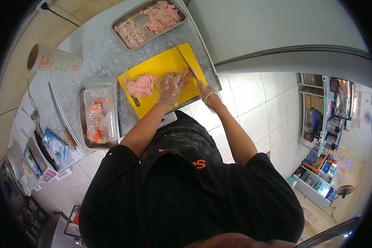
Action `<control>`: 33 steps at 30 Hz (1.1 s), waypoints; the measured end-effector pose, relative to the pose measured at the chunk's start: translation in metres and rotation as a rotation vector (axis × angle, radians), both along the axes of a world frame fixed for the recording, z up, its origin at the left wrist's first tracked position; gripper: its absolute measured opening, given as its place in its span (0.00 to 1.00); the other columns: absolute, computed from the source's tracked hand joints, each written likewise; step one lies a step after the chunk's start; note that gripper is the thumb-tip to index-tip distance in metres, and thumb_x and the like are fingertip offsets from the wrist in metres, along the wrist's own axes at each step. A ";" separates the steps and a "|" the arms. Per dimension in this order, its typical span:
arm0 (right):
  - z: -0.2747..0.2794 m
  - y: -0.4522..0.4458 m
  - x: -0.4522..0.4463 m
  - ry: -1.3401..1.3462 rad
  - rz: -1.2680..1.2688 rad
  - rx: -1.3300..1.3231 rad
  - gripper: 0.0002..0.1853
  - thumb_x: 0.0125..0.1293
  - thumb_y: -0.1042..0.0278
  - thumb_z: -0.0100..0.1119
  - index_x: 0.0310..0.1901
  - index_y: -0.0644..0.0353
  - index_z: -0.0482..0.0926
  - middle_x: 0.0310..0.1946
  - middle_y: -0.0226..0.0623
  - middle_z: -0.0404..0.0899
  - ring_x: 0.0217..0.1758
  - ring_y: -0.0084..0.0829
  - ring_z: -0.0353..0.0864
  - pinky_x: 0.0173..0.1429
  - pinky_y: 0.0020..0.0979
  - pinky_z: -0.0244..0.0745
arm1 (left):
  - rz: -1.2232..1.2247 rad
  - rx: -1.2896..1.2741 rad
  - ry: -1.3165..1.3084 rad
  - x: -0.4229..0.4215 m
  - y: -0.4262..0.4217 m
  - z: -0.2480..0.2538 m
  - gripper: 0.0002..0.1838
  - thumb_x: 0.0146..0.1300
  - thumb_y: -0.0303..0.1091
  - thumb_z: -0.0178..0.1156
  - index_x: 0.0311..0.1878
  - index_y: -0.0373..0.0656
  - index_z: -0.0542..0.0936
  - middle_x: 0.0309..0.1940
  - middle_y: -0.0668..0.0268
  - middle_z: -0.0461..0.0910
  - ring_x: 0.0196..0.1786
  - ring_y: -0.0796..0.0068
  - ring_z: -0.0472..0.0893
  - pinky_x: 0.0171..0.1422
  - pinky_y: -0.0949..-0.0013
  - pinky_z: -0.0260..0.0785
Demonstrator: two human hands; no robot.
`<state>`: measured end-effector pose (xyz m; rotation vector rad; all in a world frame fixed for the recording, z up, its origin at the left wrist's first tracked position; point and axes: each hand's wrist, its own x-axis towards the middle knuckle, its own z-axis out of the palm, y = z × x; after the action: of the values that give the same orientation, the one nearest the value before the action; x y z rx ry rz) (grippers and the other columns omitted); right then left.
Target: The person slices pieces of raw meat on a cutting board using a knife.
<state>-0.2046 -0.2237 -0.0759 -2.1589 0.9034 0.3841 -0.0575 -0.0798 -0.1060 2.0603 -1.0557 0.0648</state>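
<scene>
My right hand (209, 96), in a clear plastic glove, is closed round the handle of a long knife (185, 59). The blade points away from me across the right part of a yellow cutting board (169, 59). My left hand (170, 88), gloved too, grips a strip of raw meat (181, 77) on the board, its end beside the blade. Part of that strip is hidden under the fingers. Left of this hand a pile of pale pink raw meat (141, 85) lies on the board, near the board's handle slot.
At the back, a metal tray (133, 46) holds two heaps of cut raw meat. A second metal tray (82, 120) at left holds a clear plastic bag (98, 120) with orange-pink contents. A paper cup (56, 60) lies at far left. The counter edge (199, 98) runs before me.
</scene>
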 end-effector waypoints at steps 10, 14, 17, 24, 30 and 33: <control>0.002 0.001 0.009 -0.145 0.577 -0.253 0.24 0.73 0.67 0.38 0.69 0.60 0.58 0.32 0.59 0.79 0.39 0.53 0.80 0.44 0.52 0.72 | 0.126 0.200 0.075 -0.013 0.023 0.015 0.11 0.62 0.43 0.60 0.36 0.47 0.83 0.35 0.62 0.81 0.42 0.59 0.78 0.48 0.56 0.67; -0.013 -0.002 0.012 -0.154 0.663 -0.318 0.23 0.69 0.59 0.49 0.61 0.61 0.64 0.30 0.60 0.78 0.41 0.57 0.79 0.45 0.51 0.71 | 0.147 0.112 0.109 -0.011 0.022 0.013 0.11 0.62 0.44 0.59 0.33 0.47 0.82 0.33 0.62 0.81 0.43 0.59 0.78 0.55 0.53 0.63; 0.008 0.003 -0.013 0.100 0.632 -0.236 0.25 0.67 0.63 0.51 0.63 0.62 0.60 0.31 0.60 0.78 0.42 0.56 0.79 0.45 0.51 0.72 | 0.164 0.135 0.105 -0.012 0.020 0.016 0.11 0.61 0.44 0.59 0.33 0.47 0.82 0.33 0.63 0.81 0.43 0.58 0.78 0.59 0.49 0.60; -0.025 -0.001 -0.022 -0.118 0.605 -0.243 0.22 0.75 0.55 0.35 0.58 0.64 0.63 0.33 0.63 0.77 0.39 0.62 0.77 0.40 0.54 0.70 | 0.167 0.201 0.045 -0.011 0.019 0.009 0.08 0.59 0.40 0.59 0.35 0.48 0.83 0.34 0.64 0.81 0.40 0.57 0.77 0.47 0.55 0.69; 0.012 -0.004 -0.066 0.239 0.586 -0.123 0.21 0.75 0.58 0.34 0.63 0.59 0.60 0.37 0.62 0.79 0.42 0.60 0.79 0.45 0.53 0.73 | 0.198 0.130 0.034 -0.011 0.016 0.011 0.08 0.59 0.40 0.62 0.31 0.46 0.80 0.28 0.63 0.80 0.38 0.56 0.78 0.48 0.53 0.65; -0.002 -0.012 -0.068 0.284 0.634 -0.162 0.21 0.75 0.62 0.33 0.66 0.59 0.57 0.38 0.61 0.79 0.42 0.57 0.81 0.46 0.52 0.74 | 0.186 0.179 0.089 -0.011 0.016 0.014 0.09 0.59 0.41 0.60 0.33 0.46 0.81 0.31 0.61 0.80 0.40 0.56 0.77 0.45 0.53 0.67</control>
<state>-0.2729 -0.2355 -0.0783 -2.5558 0.3739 0.9741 -0.0680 -0.0639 -0.0919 2.2967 -0.8394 -0.0287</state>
